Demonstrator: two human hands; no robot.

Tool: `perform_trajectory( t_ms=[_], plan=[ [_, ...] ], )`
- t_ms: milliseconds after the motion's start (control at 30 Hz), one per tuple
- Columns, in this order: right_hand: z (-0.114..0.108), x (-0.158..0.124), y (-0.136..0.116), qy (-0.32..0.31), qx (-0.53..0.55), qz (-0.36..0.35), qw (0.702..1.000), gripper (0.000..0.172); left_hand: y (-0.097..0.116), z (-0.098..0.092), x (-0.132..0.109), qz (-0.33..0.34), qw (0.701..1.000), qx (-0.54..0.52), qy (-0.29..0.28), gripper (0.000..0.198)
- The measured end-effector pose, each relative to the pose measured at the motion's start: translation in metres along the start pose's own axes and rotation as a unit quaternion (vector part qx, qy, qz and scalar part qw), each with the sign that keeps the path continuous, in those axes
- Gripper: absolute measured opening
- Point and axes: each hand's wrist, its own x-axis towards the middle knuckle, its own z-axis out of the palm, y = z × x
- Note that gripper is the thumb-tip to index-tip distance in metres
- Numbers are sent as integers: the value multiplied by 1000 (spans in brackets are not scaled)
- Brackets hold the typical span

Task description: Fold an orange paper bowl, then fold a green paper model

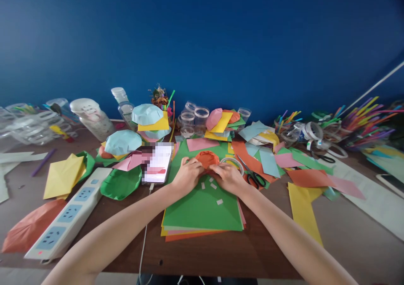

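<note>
Both hands were busy with an orange bowl [207, 159] made of crinkly paper, over the upper part of a green sheet [202, 215] that topped a paper stack mid-tabletop [189, 257]. The left hand's [188, 173] fingers were grasping its left side, and the right hand's [229, 173] had the lower right rim. Can't tell if the bowl was touching the sheet.

Room-wise, brown tabletop ran from the stack's bottom edge to the front edge, with a white cable [144, 243] crossing it on the left. Up by the hands it was way tighter: a phone [159, 163] was just beside the stack on the left, and a tape roll [232, 163] plus scissors [255, 179] crowded the right hand. Little white bits [220, 202] lay on the sheet just below the fingers. A power strip [68, 213] angled along the left, outside the left forearm.

Containers: a green bowl [121, 184] sat open side up between the power strip and phone. Clear cups [201, 116] stood near the blue wall [202, 45]. Over on the right, a small bunch of coloured straws [286, 118] poked up, and a bigger bundle [366, 116] fanned out toward the right edge, its holder too blurry to make out.
</note>
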Motion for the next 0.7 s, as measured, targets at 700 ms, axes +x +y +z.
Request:
perform_trajectory(
  t_ms=[700],
  plan=[
    [-4, -1, 8, -13, 13, -46, 999, 21, 3, -2, -4, 12, 999, -4, 41, 14]
  ],
)
